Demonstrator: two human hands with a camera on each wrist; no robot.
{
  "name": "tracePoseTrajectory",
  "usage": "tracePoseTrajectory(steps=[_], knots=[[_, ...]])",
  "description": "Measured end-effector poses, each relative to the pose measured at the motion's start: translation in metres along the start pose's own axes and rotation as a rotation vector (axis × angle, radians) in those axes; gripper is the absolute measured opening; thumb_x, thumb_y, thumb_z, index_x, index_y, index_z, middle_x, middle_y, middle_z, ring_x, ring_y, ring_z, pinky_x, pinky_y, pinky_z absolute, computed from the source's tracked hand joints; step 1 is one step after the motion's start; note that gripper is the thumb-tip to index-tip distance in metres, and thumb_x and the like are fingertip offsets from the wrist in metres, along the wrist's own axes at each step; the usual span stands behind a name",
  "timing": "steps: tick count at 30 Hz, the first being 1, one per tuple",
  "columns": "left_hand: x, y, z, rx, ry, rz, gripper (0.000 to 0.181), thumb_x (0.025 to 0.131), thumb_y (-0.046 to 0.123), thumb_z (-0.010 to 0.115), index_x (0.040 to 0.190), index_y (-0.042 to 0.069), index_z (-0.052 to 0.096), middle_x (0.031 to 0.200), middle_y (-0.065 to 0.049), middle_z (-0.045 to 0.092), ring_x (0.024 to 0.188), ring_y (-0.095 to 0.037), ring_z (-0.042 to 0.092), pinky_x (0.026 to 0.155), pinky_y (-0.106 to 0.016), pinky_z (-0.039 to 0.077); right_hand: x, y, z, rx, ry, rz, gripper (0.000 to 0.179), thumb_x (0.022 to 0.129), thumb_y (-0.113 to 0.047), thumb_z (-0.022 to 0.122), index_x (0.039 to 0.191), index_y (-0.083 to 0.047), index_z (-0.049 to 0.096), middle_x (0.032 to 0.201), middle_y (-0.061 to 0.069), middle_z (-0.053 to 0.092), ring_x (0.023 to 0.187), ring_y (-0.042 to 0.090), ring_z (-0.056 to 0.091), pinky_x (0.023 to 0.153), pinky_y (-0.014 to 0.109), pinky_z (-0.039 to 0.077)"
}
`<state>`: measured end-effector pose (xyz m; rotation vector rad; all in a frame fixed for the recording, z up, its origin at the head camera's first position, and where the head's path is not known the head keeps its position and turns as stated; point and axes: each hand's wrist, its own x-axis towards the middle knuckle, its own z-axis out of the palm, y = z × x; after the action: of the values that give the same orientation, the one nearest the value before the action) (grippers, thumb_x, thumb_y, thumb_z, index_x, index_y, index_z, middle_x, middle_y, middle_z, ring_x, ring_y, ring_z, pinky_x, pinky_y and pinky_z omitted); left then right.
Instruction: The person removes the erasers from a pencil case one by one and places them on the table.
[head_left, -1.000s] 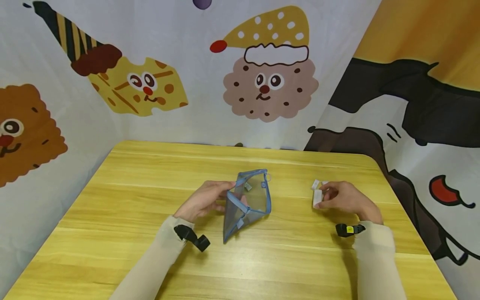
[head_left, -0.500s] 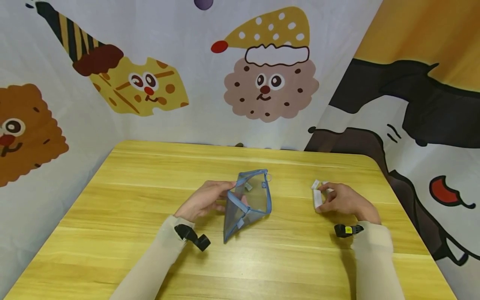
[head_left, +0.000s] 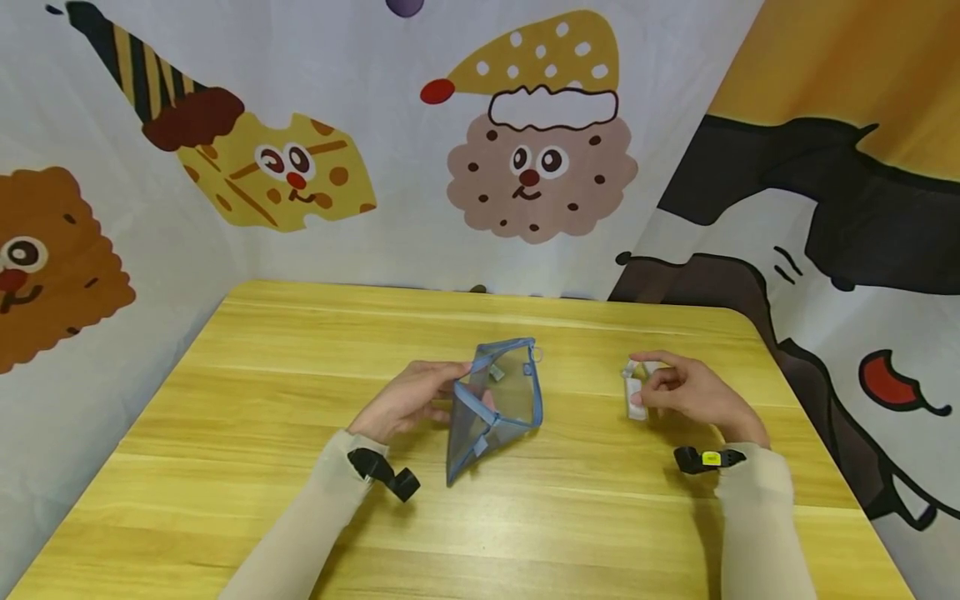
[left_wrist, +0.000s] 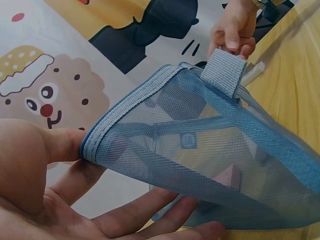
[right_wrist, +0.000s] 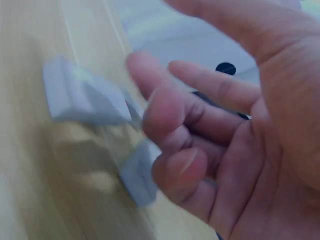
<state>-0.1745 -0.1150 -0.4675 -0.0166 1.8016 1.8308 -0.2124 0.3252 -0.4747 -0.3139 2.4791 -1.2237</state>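
My left hand (head_left: 408, 400) pinches the rim of a blue mesh zip pouch (head_left: 517, 396), whose mouth gapes upward. Through the mesh in the left wrist view, a pink block (left_wrist: 227, 177) shows inside. My right hand (head_left: 701, 396) hovers at a small white block (head_left: 635, 410) on the table, fingers loosely bent and index finger reaching past it. In the right wrist view nothing lies between the fingers; the white block (right_wrist: 85, 97) sits apart from them. A second white block (right_wrist: 140, 175) is partly hidden behind the fingertips.
The wooden table (head_left: 300, 333) ends at a curtain (head_left: 405, 250) with cartoon prints along its back. A small white piece (head_left: 628, 368) lies just beyond the nearer block. Both wrists wear black camera straps.
My right hand's fingers have spread, the index finger lifting and reaching out over the white blocks, and the hand has shifted slightly right. My left hand and the pouch stay still.
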Motion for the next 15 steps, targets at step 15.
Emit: tracePoseTrajectory(steps=[15], knots=[[0.001,0.001,0.001,-0.035,0.028,-0.016,0.049,0.104,0.035,0.06,0.134,-0.002,0.064,0.118,-0.021,0.072,0.1,-0.02,0.07,0.087,-0.043,0.061,0.026,-0.016,0.039,0.165,-0.008,-0.201,0.064,0.092,-0.02,0.079,0.15,-0.018,0.052,0.098,0.009,0.074,0.075,0.038,0.063,0.06,0.036,0.052]])
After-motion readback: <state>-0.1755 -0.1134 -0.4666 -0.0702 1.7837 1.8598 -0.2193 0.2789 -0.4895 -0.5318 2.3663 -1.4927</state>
